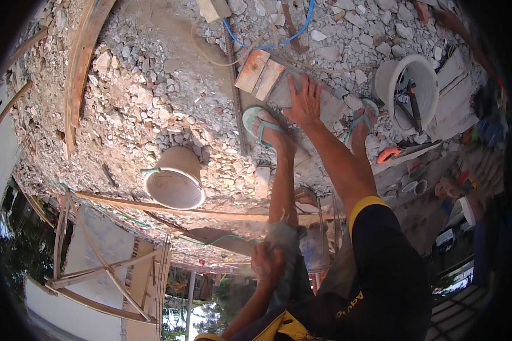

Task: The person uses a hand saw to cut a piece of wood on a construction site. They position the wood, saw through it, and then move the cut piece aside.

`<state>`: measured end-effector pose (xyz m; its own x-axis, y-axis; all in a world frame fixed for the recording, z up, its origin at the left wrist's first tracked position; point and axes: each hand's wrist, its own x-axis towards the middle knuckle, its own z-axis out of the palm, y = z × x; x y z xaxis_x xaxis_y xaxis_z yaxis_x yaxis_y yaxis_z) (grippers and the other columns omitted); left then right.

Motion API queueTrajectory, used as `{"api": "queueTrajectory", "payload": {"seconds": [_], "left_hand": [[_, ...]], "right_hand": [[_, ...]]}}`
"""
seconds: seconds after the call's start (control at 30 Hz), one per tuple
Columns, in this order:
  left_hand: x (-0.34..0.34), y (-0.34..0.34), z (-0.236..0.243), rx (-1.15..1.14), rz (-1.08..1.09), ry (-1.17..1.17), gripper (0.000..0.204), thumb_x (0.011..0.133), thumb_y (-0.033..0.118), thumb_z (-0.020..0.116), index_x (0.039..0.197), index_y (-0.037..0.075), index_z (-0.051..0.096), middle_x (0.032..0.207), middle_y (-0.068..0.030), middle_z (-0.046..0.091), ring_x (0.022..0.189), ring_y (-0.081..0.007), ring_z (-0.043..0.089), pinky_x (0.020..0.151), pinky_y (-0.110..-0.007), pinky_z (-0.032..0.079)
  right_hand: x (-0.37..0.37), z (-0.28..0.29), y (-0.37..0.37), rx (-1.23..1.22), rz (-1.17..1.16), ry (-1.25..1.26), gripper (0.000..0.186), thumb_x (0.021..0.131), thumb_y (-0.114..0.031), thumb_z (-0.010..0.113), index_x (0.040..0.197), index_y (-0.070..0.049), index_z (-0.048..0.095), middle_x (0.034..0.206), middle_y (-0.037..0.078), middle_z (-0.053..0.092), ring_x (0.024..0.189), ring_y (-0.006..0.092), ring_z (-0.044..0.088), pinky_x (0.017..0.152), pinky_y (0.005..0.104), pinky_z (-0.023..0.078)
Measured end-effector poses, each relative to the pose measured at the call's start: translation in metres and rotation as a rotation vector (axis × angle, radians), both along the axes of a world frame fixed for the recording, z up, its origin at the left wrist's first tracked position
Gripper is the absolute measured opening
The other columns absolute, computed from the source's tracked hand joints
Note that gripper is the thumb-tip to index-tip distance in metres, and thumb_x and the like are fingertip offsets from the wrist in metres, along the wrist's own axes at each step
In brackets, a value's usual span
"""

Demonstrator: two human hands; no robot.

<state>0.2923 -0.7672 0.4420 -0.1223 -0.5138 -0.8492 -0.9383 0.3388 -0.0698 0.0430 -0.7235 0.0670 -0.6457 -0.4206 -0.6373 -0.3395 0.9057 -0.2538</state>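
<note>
My right hand [304, 99] reaches down onto a flat, dull board [337, 108] between my feet, its fingers spread and touching the surface. Beside it lie two short wooden pieces [251, 69]. My left hand [267, 261] is low in the picture by my trouser leg, fingers curled; whatever they may hold is hidden. My feet, in green flip-flops [259, 129], stand on either side of my right arm. Right of them a white bucket [384, 85] holds several hand tools, and an orange-handled saw [389, 153] lies below it.
A pale bucket [182, 173] sits left on rubble [125, 102]. Long planks [77, 79] lie at the left and across behind me. A blue hose [296, 35] and a rope [216, 61] lie at the top. Wooden framing [105, 270] stands lower left.
</note>
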Motion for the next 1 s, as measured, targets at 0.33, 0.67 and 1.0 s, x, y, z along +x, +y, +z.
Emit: {"api": "queueTrajectory", "payload": {"seconds": [0.33,0.67,1.0], "left_hand": [[0.005,-0.004,0.000,0.035,-0.035,-0.075,0.035,0.082,0.027,0.064,0.107,0.003,0.058,0.102,-0.0218,0.060,0.097,-0.0429,0.058,0.083,-0.052,0.046],[0.017,-0.010,-0.003,0.028,-0.139,0.039,0.044,0.084,0.033,0.059,0.107,-0.004,0.059,0.104,-0.0258,0.060,0.100,-0.0453,0.057,0.087,-0.053,0.045],[-0.022,-0.005,-0.007,0.021,-0.267,-0.204,0.050,0.086,0.044,0.054,0.102,-0.003,0.061,0.104,-0.0253,0.061,0.099,-0.0444,0.060,0.082,-0.055,0.047]], "right_hand": [[-0.010,-0.006,-0.001,-0.055,0.009,-0.013,0.116,0.062,-0.043,0.087,0.155,-0.019,0.022,0.154,0.023,0.018,0.142,0.0446,0.020,0.116,0.0610,0.016],[-0.010,0.027,-0.011,-0.017,-0.020,-0.036,0.116,0.059,-0.039,0.086,0.155,-0.016,0.024,0.151,0.027,0.021,0.141,0.0477,0.018,0.116,0.0597,0.015],[-0.002,0.197,0.064,-0.276,-0.169,-0.277,0.104,0.055,-0.028,0.080,0.149,-0.012,0.038,0.144,0.030,0.027,0.136,0.0496,0.023,0.114,0.0574,0.014]]}}
